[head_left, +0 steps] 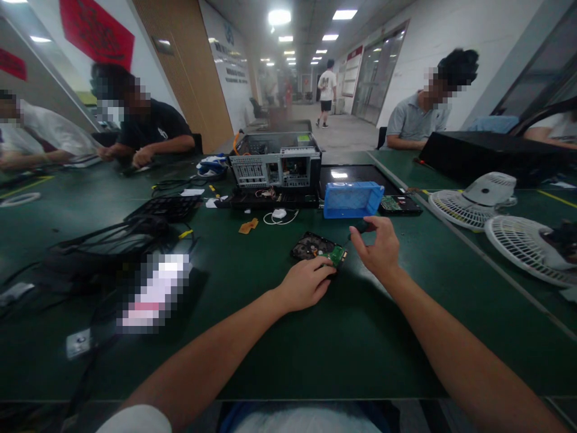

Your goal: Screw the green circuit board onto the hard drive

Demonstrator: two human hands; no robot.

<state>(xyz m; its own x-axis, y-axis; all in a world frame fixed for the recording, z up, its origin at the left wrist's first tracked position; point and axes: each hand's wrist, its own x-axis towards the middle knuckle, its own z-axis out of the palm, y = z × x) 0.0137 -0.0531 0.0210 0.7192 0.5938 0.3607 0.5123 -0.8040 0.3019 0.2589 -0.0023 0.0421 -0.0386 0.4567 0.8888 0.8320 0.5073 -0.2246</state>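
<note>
Forearms (220, 343) are angling inward, left hand (306, 282) touching the drive (310, 246), hold unclear, right hand (381, 243) gripping a screwdriver (359, 228) just rightward.

Drive (311, 245) partly behind left hand (307, 282)

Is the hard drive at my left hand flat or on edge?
The hard drive lies flat on the table: its broad face is turned up, with the green circuit board showing beside the left hand.
</note>
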